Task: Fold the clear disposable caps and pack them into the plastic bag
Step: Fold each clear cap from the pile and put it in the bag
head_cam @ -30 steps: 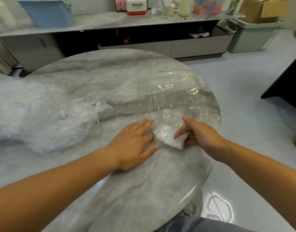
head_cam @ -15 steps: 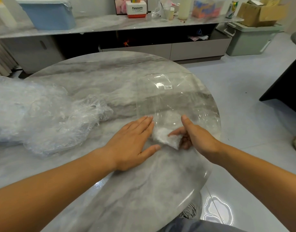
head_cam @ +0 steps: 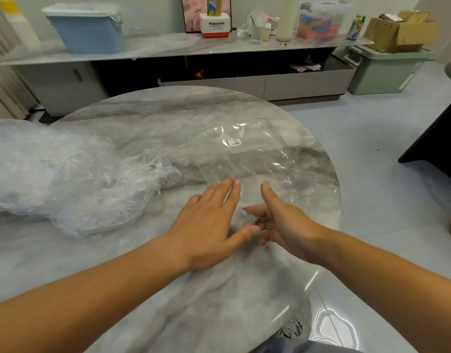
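Observation:
A clear plastic bag [head_cam: 260,159] with a small white label lies flat on the right side of the round marble table [head_cam: 148,123]. My left hand [head_cam: 211,222] lies flat at the bag's near edge, fingers straight and thumb stretched to the right. My right hand [head_cam: 285,222] is just right of it, thumb raised, its fingers curled round a small folded clear cap [head_cam: 247,217]. Only a crumpled white bit of that cap shows between the two hands. A big loose heap of clear caps [head_cam: 66,174] covers the table's left side.
The table's right edge runs close behind my right hand, with grey floor beyond. A low cabinet at the back carries a blue bin [head_cam: 86,29], bottles and boxes. A green crate [head_cam: 387,70] with a cardboard box stands at the far right.
My right hand has drawn the folded cap in toward my left thumb and its fingers have curled tighter, so less of the cap shows. My left hand stays flat.

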Action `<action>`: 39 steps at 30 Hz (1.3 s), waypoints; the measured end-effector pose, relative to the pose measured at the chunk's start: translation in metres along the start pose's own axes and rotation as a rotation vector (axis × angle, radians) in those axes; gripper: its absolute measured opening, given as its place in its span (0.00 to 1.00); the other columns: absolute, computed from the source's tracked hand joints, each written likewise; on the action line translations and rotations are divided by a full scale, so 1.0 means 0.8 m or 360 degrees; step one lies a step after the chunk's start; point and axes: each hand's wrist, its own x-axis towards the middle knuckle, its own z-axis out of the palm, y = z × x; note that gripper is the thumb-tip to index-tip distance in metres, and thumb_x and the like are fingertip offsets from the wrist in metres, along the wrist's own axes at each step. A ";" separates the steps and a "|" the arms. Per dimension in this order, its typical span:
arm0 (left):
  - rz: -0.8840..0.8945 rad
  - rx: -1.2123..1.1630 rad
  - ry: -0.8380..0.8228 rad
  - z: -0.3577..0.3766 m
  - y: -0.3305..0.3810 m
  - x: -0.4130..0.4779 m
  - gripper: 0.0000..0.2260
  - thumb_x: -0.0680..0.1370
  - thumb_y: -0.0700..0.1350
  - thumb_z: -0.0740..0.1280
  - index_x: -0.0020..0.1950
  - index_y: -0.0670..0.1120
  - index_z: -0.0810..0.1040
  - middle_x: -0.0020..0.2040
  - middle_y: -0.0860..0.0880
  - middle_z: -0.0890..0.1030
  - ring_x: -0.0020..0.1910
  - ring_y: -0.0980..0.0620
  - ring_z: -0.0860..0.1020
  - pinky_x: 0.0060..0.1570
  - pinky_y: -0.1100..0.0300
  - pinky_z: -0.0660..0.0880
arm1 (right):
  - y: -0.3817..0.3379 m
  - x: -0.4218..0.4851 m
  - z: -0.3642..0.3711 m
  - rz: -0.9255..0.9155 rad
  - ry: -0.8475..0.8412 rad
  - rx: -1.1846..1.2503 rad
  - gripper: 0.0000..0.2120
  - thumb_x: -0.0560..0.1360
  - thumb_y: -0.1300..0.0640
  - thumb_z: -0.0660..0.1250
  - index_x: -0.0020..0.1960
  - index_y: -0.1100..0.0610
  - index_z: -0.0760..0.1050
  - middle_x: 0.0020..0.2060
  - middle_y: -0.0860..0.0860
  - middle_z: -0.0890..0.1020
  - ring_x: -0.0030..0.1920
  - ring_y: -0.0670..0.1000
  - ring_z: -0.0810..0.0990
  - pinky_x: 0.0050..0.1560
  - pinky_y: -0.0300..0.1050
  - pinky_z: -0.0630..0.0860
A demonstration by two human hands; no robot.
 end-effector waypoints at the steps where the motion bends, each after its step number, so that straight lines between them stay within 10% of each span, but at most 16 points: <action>1: 0.0013 0.0017 0.0005 0.000 0.001 -0.001 0.44 0.74 0.74 0.37 0.83 0.48 0.40 0.83 0.49 0.44 0.81 0.51 0.47 0.76 0.53 0.56 | -0.001 0.005 0.001 0.0035 -0.0017 0.0143 0.39 0.80 0.31 0.48 0.69 0.63 0.73 0.50 0.57 0.83 0.49 0.53 0.83 0.54 0.51 0.78; 6: 0.0106 0.0120 -0.0027 -0.002 0.002 -0.012 0.43 0.77 0.73 0.40 0.83 0.45 0.43 0.83 0.48 0.46 0.81 0.51 0.48 0.75 0.53 0.55 | -0.001 0.026 -0.014 0.0084 -0.0030 0.1058 0.50 0.75 0.25 0.54 0.80 0.63 0.55 0.69 0.65 0.72 0.68 0.63 0.76 0.68 0.55 0.74; 18: 0.0404 0.0468 0.0117 0.012 -0.024 -0.019 0.42 0.81 0.70 0.44 0.70 0.37 0.75 0.67 0.42 0.77 0.65 0.44 0.76 0.54 0.49 0.78 | -0.037 0.069 -0.014 -0.0064 0.0335 0.1466 0.39 0.74 0.30 0.65 0.66 0.64 0.74 0.69 0.66 0.68 0.66 0.65 0.75 0.60 0.54 0.78; 26: 0.0305 0.0439 0.0079 0.010 -0.032 -0.023 0.41 0.80 0.71 0.45 0.75 0.39 0.70 0.77 0.41 0.67 0.76 0.44 0.67 0.62 0.49 0.74 | -0.033 0.062 -0.015 -0.0008 0.0504 0.1427 0.39 0.74 0.33 0.69 0.71 0.62 0.69 0.71 0.68 0.66 0.71 0.68 0.71 0.72 0.59 0.71; 39: 0.0032 0.0164 -0.0161 -0.006 -0.044 -0.050 0.41 0.74 0.73 0.37 0.76 0.52 0.66 0.83 0.44 0.53 0.82 0.47 0.49 0.79 0.49 0.48 | -0.014 0.015 0.007 0.0171 0.0587 0.0806 0.22 0.82 0.54 0.65 0.71 0.64 0.66 0.58 0.61 0.73 0.49 0.62 0.80 0.62 0.60 0.78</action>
